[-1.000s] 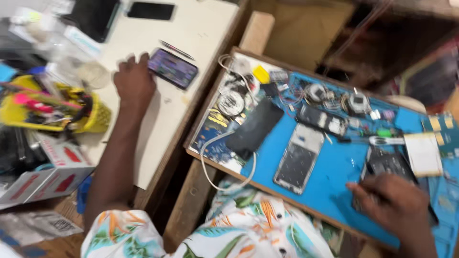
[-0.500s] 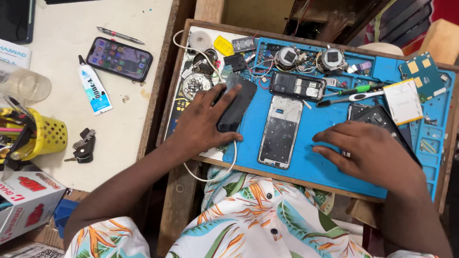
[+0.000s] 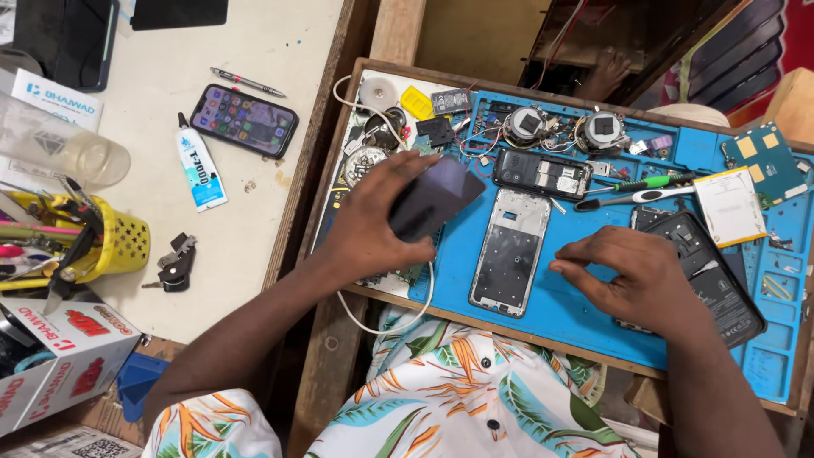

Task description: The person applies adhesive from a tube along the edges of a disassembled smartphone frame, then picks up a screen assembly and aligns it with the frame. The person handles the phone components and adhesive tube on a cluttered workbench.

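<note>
Two hands at mid-frame — left hand (image 3: 373,222) grips a dark phone panel (image 3: 435,197), right hand (image 3: 638,273) rests with loosely curled, empty fingers — a loose grip might drop it onto the blue mat (image 3: 577,314).

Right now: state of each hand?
Left hand: closed on a dark phone screen panel.
Right hand: holding nothing, resting on the blue repair mat.

Count, relative to the blue mat (image 3: 593,314): on it, one bare phone frame (image 3: 511,251), one keypad phone (image 3: 543,174), two round motor-like parts (image 3: 526,125), possibly more under the wires. Left of it: one lit smartphone (image 3: 243,120), one glue tube (image 3: 200,173), one pen (image 3: 248,82).
</note>
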